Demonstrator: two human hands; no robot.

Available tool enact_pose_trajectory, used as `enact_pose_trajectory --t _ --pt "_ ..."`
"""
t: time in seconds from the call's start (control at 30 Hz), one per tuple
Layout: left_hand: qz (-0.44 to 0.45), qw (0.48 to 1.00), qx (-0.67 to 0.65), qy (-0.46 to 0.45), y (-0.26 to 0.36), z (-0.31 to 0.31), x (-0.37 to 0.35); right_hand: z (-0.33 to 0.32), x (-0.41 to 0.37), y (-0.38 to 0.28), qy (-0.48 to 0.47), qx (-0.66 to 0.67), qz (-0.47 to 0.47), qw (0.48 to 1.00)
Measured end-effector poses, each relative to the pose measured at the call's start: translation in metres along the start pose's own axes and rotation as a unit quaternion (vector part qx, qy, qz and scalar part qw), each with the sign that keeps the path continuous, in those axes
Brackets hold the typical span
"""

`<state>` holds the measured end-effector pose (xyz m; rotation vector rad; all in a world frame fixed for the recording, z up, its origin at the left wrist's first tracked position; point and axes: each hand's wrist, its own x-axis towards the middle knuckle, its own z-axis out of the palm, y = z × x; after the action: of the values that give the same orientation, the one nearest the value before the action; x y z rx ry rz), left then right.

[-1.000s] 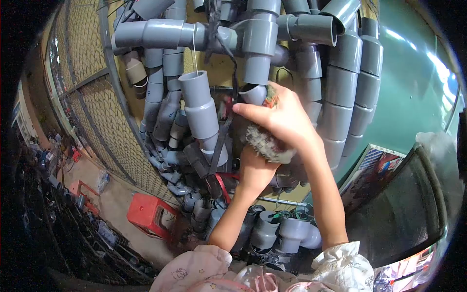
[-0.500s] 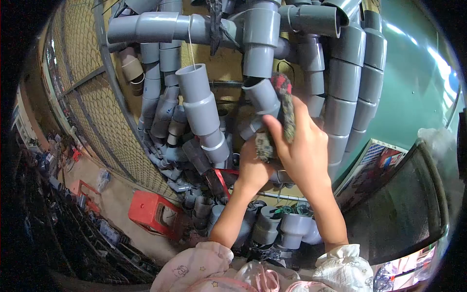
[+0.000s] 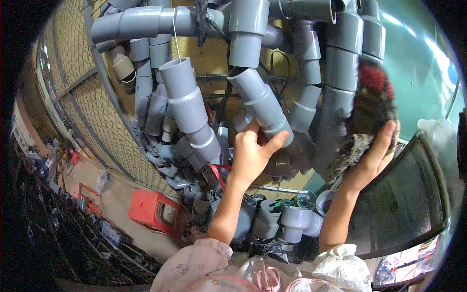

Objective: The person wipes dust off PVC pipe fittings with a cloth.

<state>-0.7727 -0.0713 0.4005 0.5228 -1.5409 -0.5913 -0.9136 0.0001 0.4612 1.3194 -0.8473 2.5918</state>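
A big hanging cluster of grey pipe fittings (image 3: 146, 24) fills the far wall. At its centre hangs a slanted string of couplings (image 3: 260, 104), whose lower end the left hand (image 3: 250, 158) grips with fingers (image 3: 251, 130) and thumb clasped round the rim. The shaggy red-and-dark rag (image 3: 369, 104), on that string half a second ago, has swung right. The right hand (image 3: 372, 158) now cups it against the tall column of fittings (image 3: 340, 68), so the wiping contact lies there.

Smooth matt grey plastic pipe fittings (image 3: 262, 104), a shaggy rough cloth rag (image 3: 366, 114), glossy red plastic stool (image 3: 152, 212).
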Motion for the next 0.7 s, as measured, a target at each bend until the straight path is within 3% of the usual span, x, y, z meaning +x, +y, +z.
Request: enact_pose_trajectory --t 0.07,0.17,0.2,0.23,0.27,0.33,0.37,0.4,0.47,0.5,0.53,0.6,0.7 --pt "-0.006 1.0 -0.001 0.004 0.001 0.0 -0.001 0.009 0.006 -0.005 0.001 -0.036 -0.056 0.998" --pt "-0.032 0.999 0.018 -0.007 0.006 -0.002 -0.002 0.025 0.005 -0.002 -0.097 -0.187 -0.236 0.949" --pt "-0.042 0.999 0.031 -0.017 0.011 -0.004 -0.002 0.034 0.004 -0.001 -0.168 -0.175 -0.269 0.932" --pt "0.113 0.993 0.01 0.008 -0.008 -0.003 -0.003 0.044 -0.003 0.003 -0.241 -0.17 -0.242 0.924" --pt "0.08 0.993 0.084 -0.011 -0.015 -0.007 -0.007 0.055 -0.013 0.006 -0.29 -0.159 -0.2 0.922" --pt "0.001 0.999 -0.031 0.009 -0.009 -0.005 -0.011 0.069 -0.026 0.013 -0.409 -0.123 -0.049 0.903" --pt "-0.036 0.998 -0.051 0.003 -0.004 -0.007 -0.01 0.071 -0.025 0.015 -0.403 -0.126 -0.06 0.905" --pt "-0.029 0.998 -0.047 -0.003 -0.005 -0.009 -0.011 0.075 -0.025 0.017 -0.397 -0.127 -0.072 0.906" --pt "-0.015 0.999 -0.038 -0.014 -0.007 -0.012 -0.013 0.075 -0.015 0.007 -0.441 -0.145 0.0 0.886" --pt "0.053 0.998 -0.031 0.004 -0.008 -0.009 -0.011 0.075 -0.01 0.005 -0.462 -0.155 0.037 0.873" --pt "0.021 1.0 -0.019 0.006 -0.008 -0.009 -0.013 0.075 -0.008 0.006 -0.465 -0.159 0.04 0.87" --pt "0.116 0.991 0.066 -0.018 -0.007 -0.01 -0.013 0.074 -0.003 0.005 -0.483 -0.142 0.065 0.862" --pt "0.101 0.991 0.088 -0.005 0.0 -0.006 -0.016 0.074 0.012 0.007 -0.549 -0.071 0.122 0.824"
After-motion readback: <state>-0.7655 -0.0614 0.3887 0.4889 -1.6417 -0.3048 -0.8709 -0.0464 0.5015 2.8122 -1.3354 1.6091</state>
